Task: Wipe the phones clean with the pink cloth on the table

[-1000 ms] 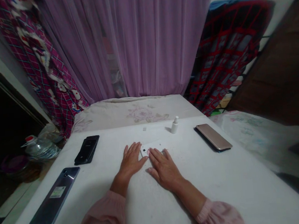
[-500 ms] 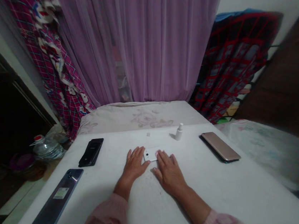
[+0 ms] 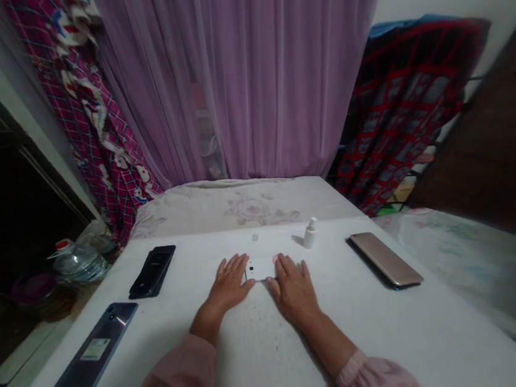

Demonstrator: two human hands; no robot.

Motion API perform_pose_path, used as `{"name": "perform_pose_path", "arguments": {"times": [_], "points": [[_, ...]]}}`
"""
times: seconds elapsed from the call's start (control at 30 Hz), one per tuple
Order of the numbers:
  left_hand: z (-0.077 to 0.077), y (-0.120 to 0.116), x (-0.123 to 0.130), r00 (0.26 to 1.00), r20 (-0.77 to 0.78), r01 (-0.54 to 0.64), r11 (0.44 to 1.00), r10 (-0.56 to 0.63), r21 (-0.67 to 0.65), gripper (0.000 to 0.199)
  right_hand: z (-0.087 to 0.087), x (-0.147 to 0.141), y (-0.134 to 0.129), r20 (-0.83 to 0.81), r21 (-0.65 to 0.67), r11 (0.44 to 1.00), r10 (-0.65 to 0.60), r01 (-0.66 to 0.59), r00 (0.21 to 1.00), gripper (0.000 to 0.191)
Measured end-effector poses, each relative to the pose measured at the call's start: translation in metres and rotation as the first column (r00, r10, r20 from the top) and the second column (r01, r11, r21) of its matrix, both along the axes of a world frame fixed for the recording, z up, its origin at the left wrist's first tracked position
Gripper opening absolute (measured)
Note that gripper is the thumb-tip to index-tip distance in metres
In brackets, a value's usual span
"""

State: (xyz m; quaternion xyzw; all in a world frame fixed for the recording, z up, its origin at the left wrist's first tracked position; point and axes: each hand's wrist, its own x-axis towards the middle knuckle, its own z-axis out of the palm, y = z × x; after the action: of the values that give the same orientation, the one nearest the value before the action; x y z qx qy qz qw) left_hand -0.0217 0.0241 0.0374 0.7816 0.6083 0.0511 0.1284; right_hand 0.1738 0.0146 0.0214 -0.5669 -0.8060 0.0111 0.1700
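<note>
A white smartphone [image 3: 263,269] lies back up, its camera end toward the left. My left hand [image 3: 231,282] rests at that end, thumb on the near edge and fingers at the far corner, holding the phone between them. Over the phone's right end lies my right hand [image 3: 295,285], fingers together and pressed down on a small pink piece [image 3: 275,258]. Most of that piece is hidden under the fingers, so its material is unclear. The phone's right end is also covered.
Beyond the phone stand a small white spray bottle [image 3: 310,234] and a tiny pale square [image 3: 255,238]. Black phones [image 3: 152,272] and a dark blue phone [image 3: 88,362] lie left. A gold phone [image 3: 385,258] rests on a dark one at the right of the white table [image 3: 378,347].
My right hand has slid a little to the right with the pink piece, baring more of the phone's back. My left hand stays at the camera end. The view has shifted slightly.
</note>
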Motion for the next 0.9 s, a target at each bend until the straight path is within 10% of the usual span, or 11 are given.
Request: {"name": "perform_pose_path", "arguments": {"times": [0.2,0.6,0.8,0.9], "points": [[0.000,-0.001,0.001,1.000,-0.019,-0.004,1.000,0.004,0.002,0.062,0.002,-0.012,-0.004,-0.036,0.019,0.974,0.227,-0.226,0.973,0.055],[-0.002,0.000,-0.001,1.000,-0.020,-0.002,1.000,0.002,0.006,0.062,0.005,-0.010,0.006,-0.054,0.003,0.991,-0.133,0.134,0.990,0.055],[-0.008,0.002,-0.004,1.000,-0.017,0.004,1.000,-0.003,0.025,0.061,0.007,-0.028,0.005,-0.072,-0.043,0.984,0.171,-0.174,0.983,0.054],[-0.014,0.003,-0.006,1.000,0.001,0.012,0.998,-0.012,0.063,0.060,0.006,-0.026,0.006,-0.083,-0.028,0.990,0.137,-0.140,0.987,0.052]]}}
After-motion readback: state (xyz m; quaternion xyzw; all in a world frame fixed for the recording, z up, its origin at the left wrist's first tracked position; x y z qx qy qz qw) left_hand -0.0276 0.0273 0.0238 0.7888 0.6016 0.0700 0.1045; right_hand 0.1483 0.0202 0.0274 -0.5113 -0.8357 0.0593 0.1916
